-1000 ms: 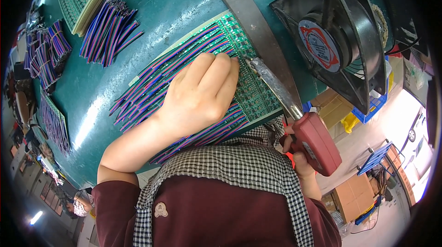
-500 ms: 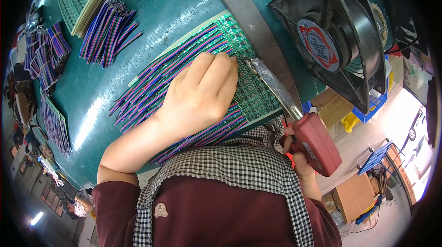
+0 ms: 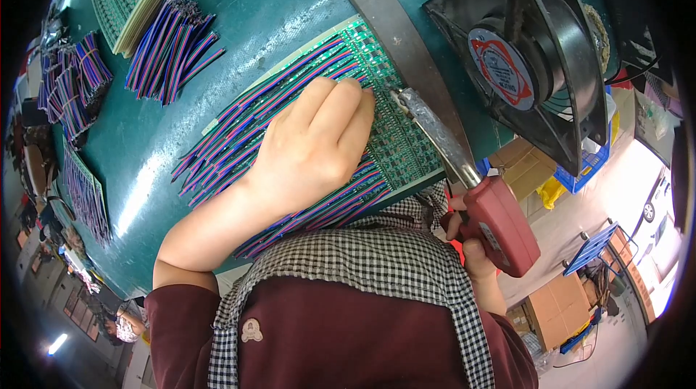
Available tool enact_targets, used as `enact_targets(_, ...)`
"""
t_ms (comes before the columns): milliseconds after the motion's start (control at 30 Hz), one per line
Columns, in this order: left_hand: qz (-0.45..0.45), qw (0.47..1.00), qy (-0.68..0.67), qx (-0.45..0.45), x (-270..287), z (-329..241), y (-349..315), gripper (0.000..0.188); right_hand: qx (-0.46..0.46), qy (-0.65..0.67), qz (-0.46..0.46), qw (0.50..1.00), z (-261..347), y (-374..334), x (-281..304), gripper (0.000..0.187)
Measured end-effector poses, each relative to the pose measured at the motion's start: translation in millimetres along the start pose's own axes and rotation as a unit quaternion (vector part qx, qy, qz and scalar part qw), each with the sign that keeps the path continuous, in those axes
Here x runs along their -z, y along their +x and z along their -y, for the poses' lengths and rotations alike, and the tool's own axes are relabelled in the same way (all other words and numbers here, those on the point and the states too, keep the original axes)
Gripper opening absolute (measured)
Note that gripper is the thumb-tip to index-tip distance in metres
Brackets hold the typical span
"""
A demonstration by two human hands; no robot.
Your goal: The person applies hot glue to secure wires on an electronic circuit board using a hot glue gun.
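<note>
A green circuit board panel (image 3: 406, 144) lies on the table, with rows of multicoloured ribbon wires (image 3: 239, 124) fixed to it and running left. My left hand (image 3: 315, 135) rests over the wires, fingers curled and pressed together, fingertips down at the board's pad rows. Whatever they pinch is hidden beneath the hand. My right hand (image 3: 471, 247), partly hidden, grips the red handle of a soldering gun (image 3: 500, 226). Its metal barrel slants up over the board, and the tip stands just right of my left fingertips, a small gap away.
A dark metal bar (image 3: 406, 41) lies along the board's far right edge. Beyond it stands a black fan (image 3: 507, 63). At the far left are loose ribbon wires (image 3: 170, 52), tied wire bundles (image 3: 72, 84), a stack of boards (image 3: 156, 5) and another wired board (image 3: 83, 189).
The soldering gun's tip has shifted slightly right, away from my left fingertips. My left hand has stayed almost in place, its fingers shifting a little.
</note>
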State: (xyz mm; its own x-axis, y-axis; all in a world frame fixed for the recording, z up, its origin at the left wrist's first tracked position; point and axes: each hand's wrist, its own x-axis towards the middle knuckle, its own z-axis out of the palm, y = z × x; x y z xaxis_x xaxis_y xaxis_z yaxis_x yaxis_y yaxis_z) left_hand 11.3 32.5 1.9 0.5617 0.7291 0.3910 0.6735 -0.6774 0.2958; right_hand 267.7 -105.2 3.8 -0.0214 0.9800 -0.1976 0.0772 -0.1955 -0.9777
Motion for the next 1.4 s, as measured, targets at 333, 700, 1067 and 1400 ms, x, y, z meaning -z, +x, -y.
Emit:
enact_targets(333, 0.002, 1.000, -0.025, 0.013, 1, 2, -1, 0.025, 0.030, -0.040, 0.050, 0.997, 3, 9, 1, 0.076)
enact_targets(700, 0.010, 1.000, -0.001, 0.007, 1, 0, 0, 0.026, 0.028, -0.015, 0.052, 0.998, -2, 5, 5, 0.081)
enact_targets(1067, -0.006, 1.000, 0.016, -0.002, -1, 2, -2, 0.031, 0.037, -0.015, 0.053, 0.998, -1, 9, 0, 0.075)
enact_targets(1400, 0.012, 1.000, 0.013, 0.014, -1, 0, -3, 0.032, 0.021, -0.098, 0.031, 0.994, 9, 15, -2, 0.070)
